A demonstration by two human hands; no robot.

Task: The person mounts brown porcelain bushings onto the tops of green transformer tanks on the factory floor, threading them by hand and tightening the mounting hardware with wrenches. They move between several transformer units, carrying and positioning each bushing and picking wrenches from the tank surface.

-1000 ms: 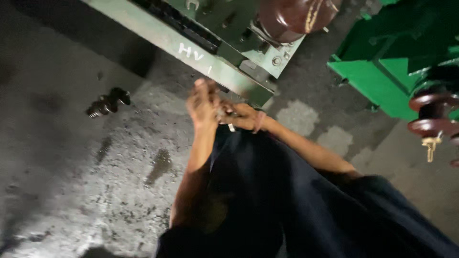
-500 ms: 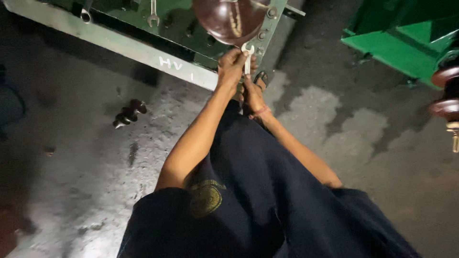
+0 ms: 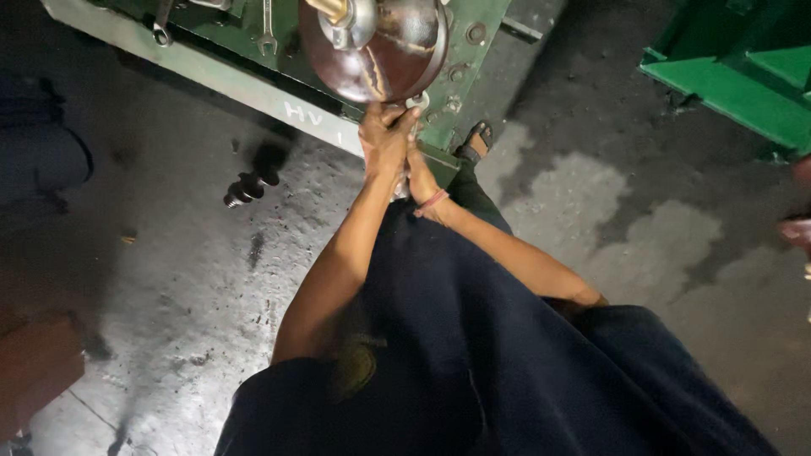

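Both hands have closed in tighter under the brown insulator (image 3: 376,46) since half a second ago, and the view now sits nearer above them. At upper centre of the frame the left hand (image 3: 386,143) wraps a small silvery wrench (image 3: 413,105), whose ring end shows just above the fingers. The right hand (image 3: 420,177) presses in just below and behind the left; how its fingers are set cannot be told.

The wrench end sits by the bolts on the green metal top (image 3: 460,59), right under the insulator's rim. To turn well, the ring should seat square on the fastener, with the lower hand steadying. Two more spanners (image 3: 267,21) lie on the top at upper left. A dark ribbed part (image 3: 249,186) rests on the concrete floor (image 3: 169,279), left of the arms.
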